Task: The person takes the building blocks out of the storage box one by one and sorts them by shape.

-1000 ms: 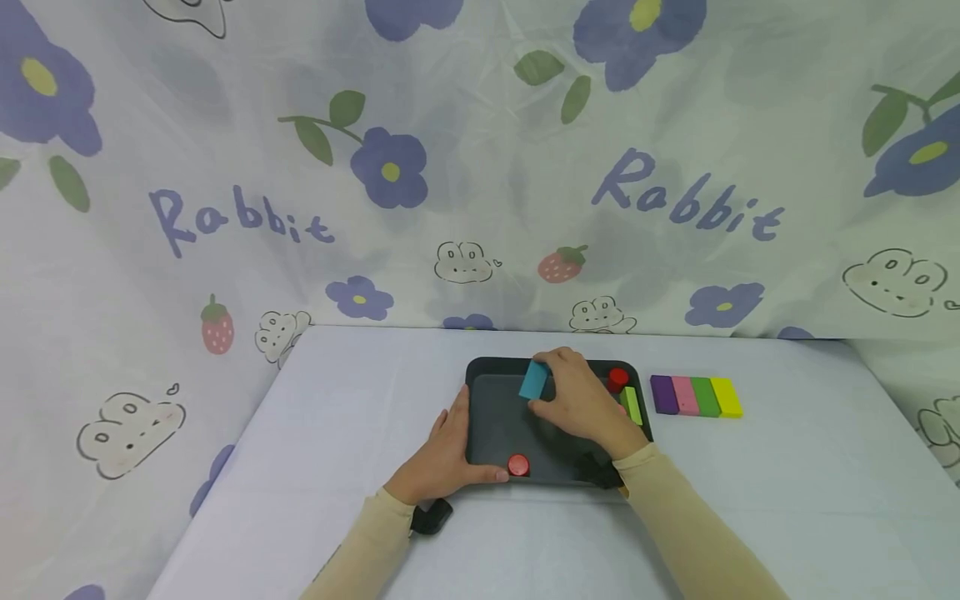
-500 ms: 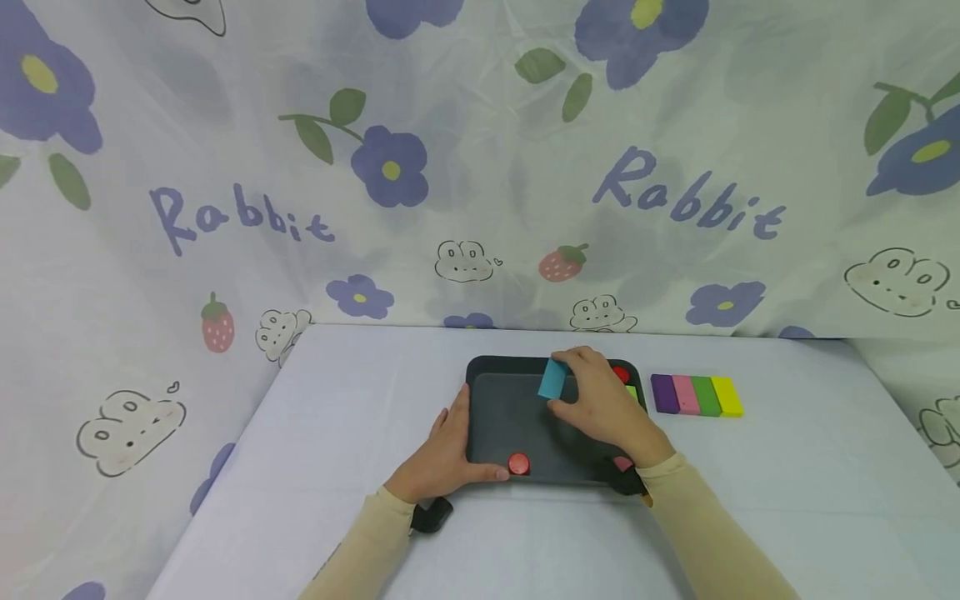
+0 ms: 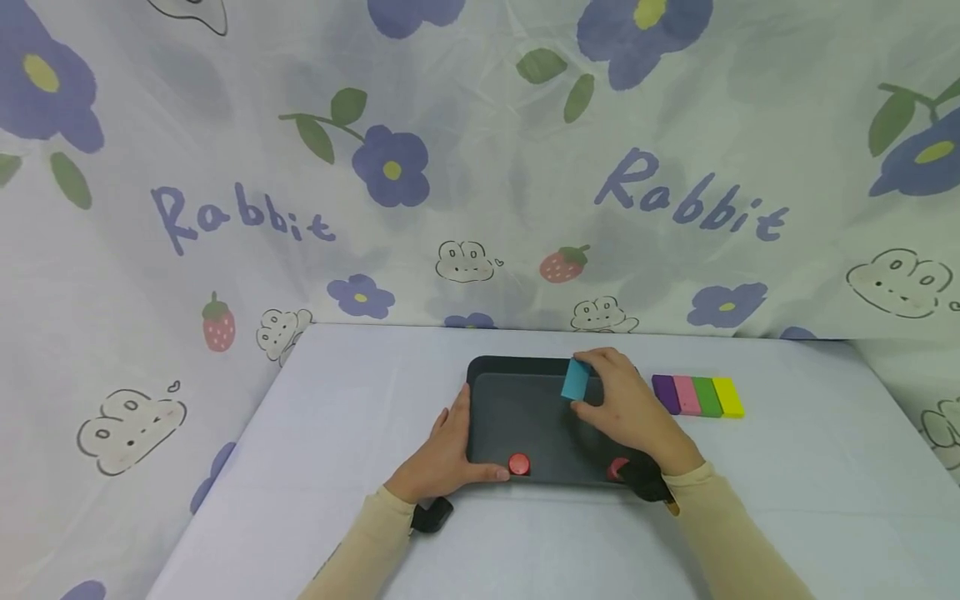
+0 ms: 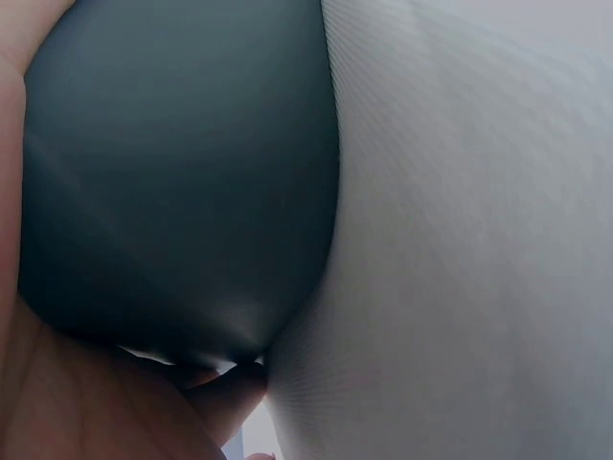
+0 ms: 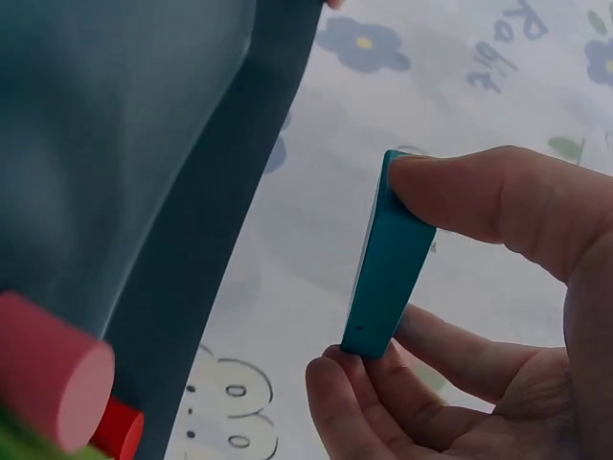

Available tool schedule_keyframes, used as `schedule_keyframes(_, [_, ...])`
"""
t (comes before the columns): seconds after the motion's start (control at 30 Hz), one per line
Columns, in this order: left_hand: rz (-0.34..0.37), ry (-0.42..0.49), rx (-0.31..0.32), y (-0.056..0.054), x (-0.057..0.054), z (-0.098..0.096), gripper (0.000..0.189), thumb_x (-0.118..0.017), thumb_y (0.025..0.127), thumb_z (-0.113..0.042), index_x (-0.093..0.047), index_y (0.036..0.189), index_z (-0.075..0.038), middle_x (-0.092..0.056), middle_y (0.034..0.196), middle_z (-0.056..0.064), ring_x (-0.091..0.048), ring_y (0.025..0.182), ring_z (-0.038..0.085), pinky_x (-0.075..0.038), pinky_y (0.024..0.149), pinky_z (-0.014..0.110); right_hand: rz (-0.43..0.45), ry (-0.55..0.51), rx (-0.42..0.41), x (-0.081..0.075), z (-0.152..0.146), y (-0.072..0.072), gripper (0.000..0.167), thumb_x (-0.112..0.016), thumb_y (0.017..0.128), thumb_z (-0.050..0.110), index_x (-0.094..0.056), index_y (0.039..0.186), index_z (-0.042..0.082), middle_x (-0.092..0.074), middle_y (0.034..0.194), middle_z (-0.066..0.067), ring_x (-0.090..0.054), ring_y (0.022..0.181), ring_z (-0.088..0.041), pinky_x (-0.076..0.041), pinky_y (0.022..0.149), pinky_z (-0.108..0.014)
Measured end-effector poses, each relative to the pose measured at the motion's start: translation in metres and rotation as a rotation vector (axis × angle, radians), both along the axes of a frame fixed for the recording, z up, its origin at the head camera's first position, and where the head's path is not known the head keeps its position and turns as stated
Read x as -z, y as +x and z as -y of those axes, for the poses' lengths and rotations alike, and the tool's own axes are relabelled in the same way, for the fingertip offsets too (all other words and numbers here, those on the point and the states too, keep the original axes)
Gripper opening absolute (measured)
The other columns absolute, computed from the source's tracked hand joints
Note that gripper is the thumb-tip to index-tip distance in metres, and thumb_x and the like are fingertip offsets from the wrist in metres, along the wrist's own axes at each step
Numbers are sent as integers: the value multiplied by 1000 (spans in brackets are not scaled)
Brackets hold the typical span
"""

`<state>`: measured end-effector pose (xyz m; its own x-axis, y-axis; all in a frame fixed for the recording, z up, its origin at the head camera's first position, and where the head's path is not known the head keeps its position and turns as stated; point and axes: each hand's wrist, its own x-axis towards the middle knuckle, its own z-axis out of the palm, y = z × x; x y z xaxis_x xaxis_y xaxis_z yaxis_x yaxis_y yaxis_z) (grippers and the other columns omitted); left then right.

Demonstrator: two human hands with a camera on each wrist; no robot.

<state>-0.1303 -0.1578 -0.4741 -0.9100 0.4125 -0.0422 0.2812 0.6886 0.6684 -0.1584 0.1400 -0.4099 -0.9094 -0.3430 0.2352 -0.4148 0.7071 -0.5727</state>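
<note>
My right hand (image 3: 633, 408) pinches a blue rectangular block (image 3: 576, 381) on end between thumb and fingers, above the right half of a dark grey tray (image 3: 517, 417). In the right wrist view the thumb presses the top end of this blue block (image 5: 388, 273) and fingertips support its lower end. My left hand (image 3: 442, 458) rests at the tray's near left corner, fingers straight along the left side and thumb along the front edge. Near that thumb a red round piece (image 3: 519, 464) stands in the tray. Another reddish piece (image 3: 618, 468) shows beside my right wrist.
Right of the tray lies a row of blocks: purple (image 3: 665, 394), pink (image 3: 686, 396), green (image 3: 707, 397) and yellow (image 3: 727, 397). A pink cylinder (image 5: 57, 374) and a red cylinder (image 5: 120, 426) appear in the right wrist view. A patterned curtain (image 3: 480, 167) hangs behind the table.
My right hand has moved to the right over the tray with the blue block, now covering the red and light green pieces at the tray's right side. The left hand stays in place.
</note>
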Motion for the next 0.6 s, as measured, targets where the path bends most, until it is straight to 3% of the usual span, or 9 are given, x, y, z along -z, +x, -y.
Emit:
schedule_keyframes(0.23, [-7,8,7,0,1,0,138,-79,75,-66,9,159,-1,3,168,13,-5,154,24,-1,123,51,24,-24,19,0,-16,4,61,-77,84,13,-53,139,-2,-50,137,-23,-55,107,-37,-58,85,-49])
schedule_keyframes(0.6, [0,6,2,0,1,-1,138,-79,75,-66,9,159,0,3,168,13,-5,154,25,-2,123,52,6,-30,26,5,-41,6,60,-73,83,8,-53,138,-3,-50,137,-23,-52,109,-35,-54,86,-49])
